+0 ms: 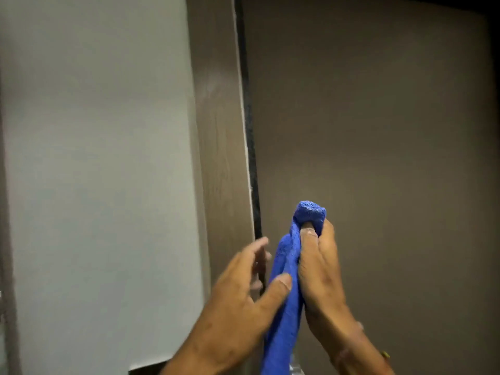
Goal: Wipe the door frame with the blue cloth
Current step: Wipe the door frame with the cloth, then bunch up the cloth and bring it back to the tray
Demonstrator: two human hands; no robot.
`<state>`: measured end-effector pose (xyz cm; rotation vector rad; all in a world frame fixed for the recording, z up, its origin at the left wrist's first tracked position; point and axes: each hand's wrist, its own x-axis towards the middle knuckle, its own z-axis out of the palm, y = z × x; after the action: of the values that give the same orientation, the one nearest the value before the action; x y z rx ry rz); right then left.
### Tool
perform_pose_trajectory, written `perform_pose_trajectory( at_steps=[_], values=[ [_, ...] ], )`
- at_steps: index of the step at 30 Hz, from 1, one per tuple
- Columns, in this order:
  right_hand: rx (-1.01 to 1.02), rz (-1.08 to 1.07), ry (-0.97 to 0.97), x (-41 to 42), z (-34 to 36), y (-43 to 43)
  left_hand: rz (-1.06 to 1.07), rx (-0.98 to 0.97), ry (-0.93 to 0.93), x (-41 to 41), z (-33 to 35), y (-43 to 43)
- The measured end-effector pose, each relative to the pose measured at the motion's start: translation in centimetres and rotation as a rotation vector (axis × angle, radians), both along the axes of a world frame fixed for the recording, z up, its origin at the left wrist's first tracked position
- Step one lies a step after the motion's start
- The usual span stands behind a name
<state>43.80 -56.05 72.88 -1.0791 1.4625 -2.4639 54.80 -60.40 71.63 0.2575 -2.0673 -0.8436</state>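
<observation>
Two bare hands, one blue cloth (pixel 288 288), one door frame (pixel 221 136) and one door panel (pixel 378 131) were in view. The door frame served as the landmark: a brown, wood-grained vertical strip, bordered by a pale wall (pixel 94 158) on one side and by a narrow dark gap (pixel 250 136) on the other, beyond which lay the flat brown door panel.

The blue cloth was a single piece of bright blue, nubby fabric, bunched into a long vertical roll. It hung just off the gap-side edge of the door frame, in front of the door panel, its top end wrapped into a rounded knob and its lower end trailing down out of view. Contact between cloth and frame could not be told.

The right hand (pixel 320 269), farther from the frame than the cloth, was closed around the upper part of the cloth, the thumb pressed against the fabric under the knob. The left hand (pixel 243 290), over the lower frame and gap, was loosely spread, fingers blurred, with its thumb lying against the side of the cloth; no closed grasp was visible.
</observation>
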Motion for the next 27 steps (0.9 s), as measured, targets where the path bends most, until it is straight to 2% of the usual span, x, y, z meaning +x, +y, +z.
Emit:
perform_pose_trajectory(
  at_steps=[2,4,7,9,12,14,16,18,21,24,27],
  values=[
    [0.029,0.081,-0.056,-0.7,-1.6,2.6,-0.217,0.156,-0.110,-1.6,-1.4,1.8],
    [0.064,-0.003,-0.068,-2.7,-3.8,5.8,-0.386,0.209,-0.206,-3.9,-3.3,5.0],
    [0.117,0.038,-0.160,-6.1,-6.1,10.2,-0.407,0.063,-0.257,-7.0,-5.8,9.0],
    [0.106,0.105,-0.299,-9.4,-8.5,14.5,-0.409,0.065,-0.297,-9.9,-7.4,11.9],
    [0.101,0.041,-0.523,-13.1,-13.4,22.4,-0.499,0.231,-0.421,-14.6,-10.3,16.6],
    [0.227,0.012,-0.672,-14.3,-17.9,27.9,-0.539,0.426,-0.531,-17.8,-12.8,19.8],
    [0.201,0.172,-0.839,-15.2,-22.4,33.6,-0.566,0.575,-0.663,-21.6,-15.7,23.9],
    [0.106,0.245,-0.948,-16.2,-26.3,38.2,-0.574,0.605,-0.756,-25.0,-18.8,27.6],
    [0.054,0.063,-1.008,-19.6,-31.4,45.0,-0.590,0.606,-0.874,-30.7,-24.0,33.8],
    [0.032,-0.156,-1.084,-22.5,-37.5,50.9,-0.578,0.674,-1.112,-35.4,-30.4,40.1],
    [-0.004,-0.325,-1.263,-25.1,-44.5,56.3,-0.562,0.725,-1.279,-39.1,-37.3,45.9]
  ],
)
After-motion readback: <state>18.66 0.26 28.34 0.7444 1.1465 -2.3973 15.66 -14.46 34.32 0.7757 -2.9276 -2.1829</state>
